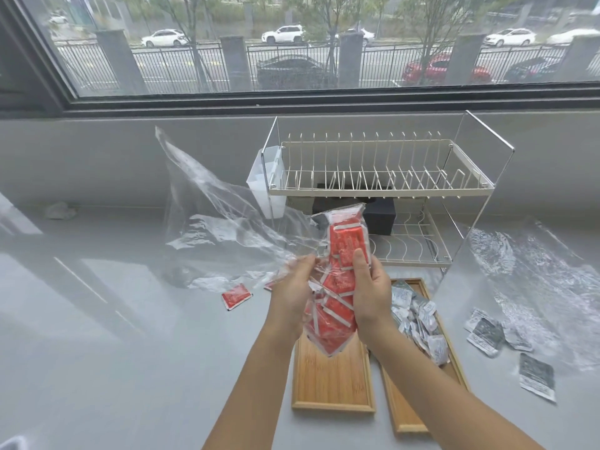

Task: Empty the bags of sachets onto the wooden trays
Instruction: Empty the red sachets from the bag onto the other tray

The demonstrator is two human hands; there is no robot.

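Both hands, left (292,287) and right (370,287), grip the red-sachet bag (337,287); its mouth should tip squarely over the near-left tray (331,381).

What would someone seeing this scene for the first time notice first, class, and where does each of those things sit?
The bright red sachets in a clear bag stand out, held in the grip of the left hand and right hand above the bare left wooden tray. To its right, a second tray holds a heap of silvery sachets. Behind stands a wire dish rack, beneath the window.
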